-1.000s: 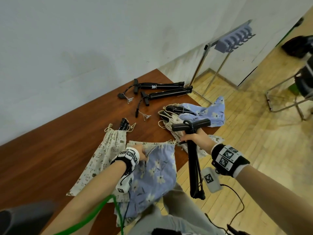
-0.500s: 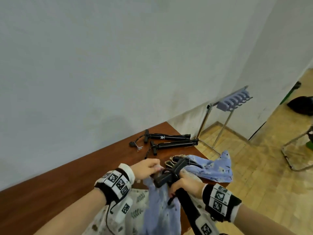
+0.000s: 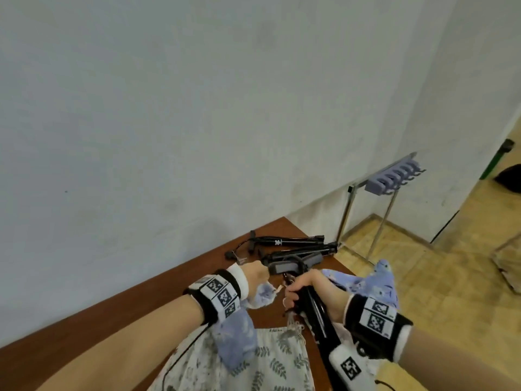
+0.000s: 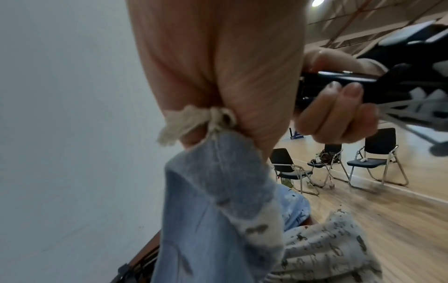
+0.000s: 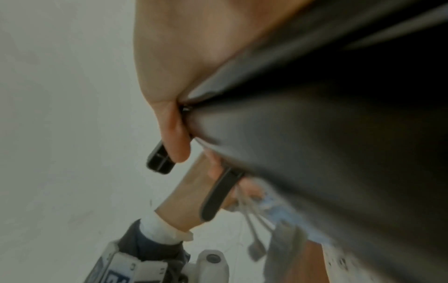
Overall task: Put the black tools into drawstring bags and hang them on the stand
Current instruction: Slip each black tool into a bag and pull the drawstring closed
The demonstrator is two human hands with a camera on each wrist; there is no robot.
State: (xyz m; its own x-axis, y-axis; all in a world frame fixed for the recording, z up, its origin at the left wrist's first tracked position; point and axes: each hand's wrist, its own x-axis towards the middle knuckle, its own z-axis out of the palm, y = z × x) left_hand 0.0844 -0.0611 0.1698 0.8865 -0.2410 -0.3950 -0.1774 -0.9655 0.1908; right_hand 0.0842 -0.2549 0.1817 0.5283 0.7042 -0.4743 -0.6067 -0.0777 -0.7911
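Right hand [image 3: 307, 289] wrapped round the black tool [image 3: 318, 311], T-handle up, over the surface [image 3: 118, 309]; left hand [image 3: 255, 273] bunching the blue bag [image 3: 239, 334] at its mouth, cream cord poking out. Just beyond the handle, two more tools [image 3: 296, 245] lie side by side near the wall. A leaf-print bag [image 3: 253, 362] lies flat beneath the wrists, another blue one [image 3: 375, 283] behind the right hand. Stand [image 3: 394, 179] well apart on the floor, hooks bare. Tool's lower end is cut off; right wrist view a dark blur.
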